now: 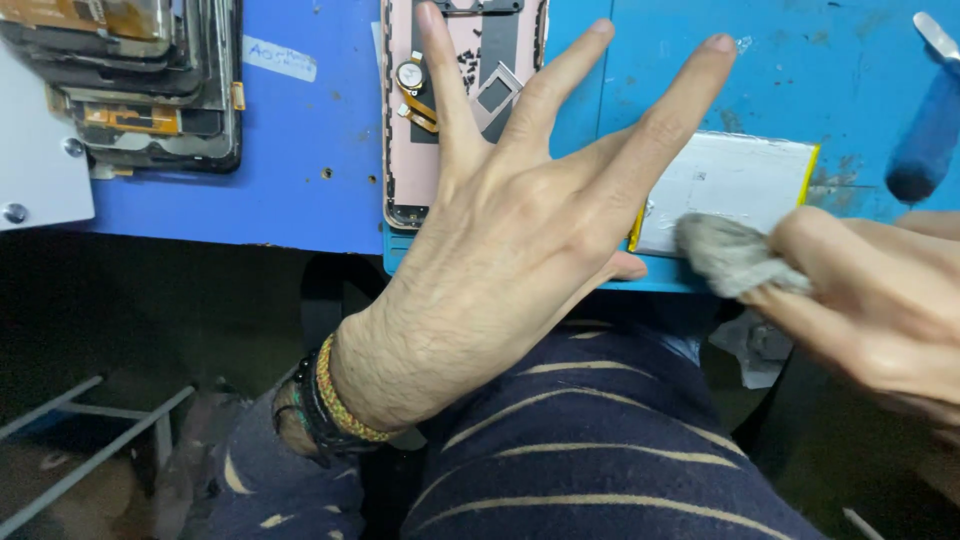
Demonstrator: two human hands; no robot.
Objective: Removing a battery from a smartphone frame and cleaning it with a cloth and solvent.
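Note:
My left hand (pixel 510 230) is spread wide, fingers apart, pressing down near the table's front edge between an opened pink phone housing (pixel 455 110) and a flat silver battery pack (pixel 735 180) with a yellow edge. Its thumb lies by the pack's near left corner. My right hand (pixel 870 295) pinches a crumpled grey cloth (pixel 730 255) against the pack's near edge. A small round part and an orange flex cable (pixel 415 95) sit inside the housing.
A stack of dark phone frames (pixel 150 85) lies at the far left on the blue work mat (pixel 300 150). A white plate with screws (pixel 35 160) is at the left edge. A blue-handled tool (pixel 925 135) rests at far right. My striped trouser legs are below.

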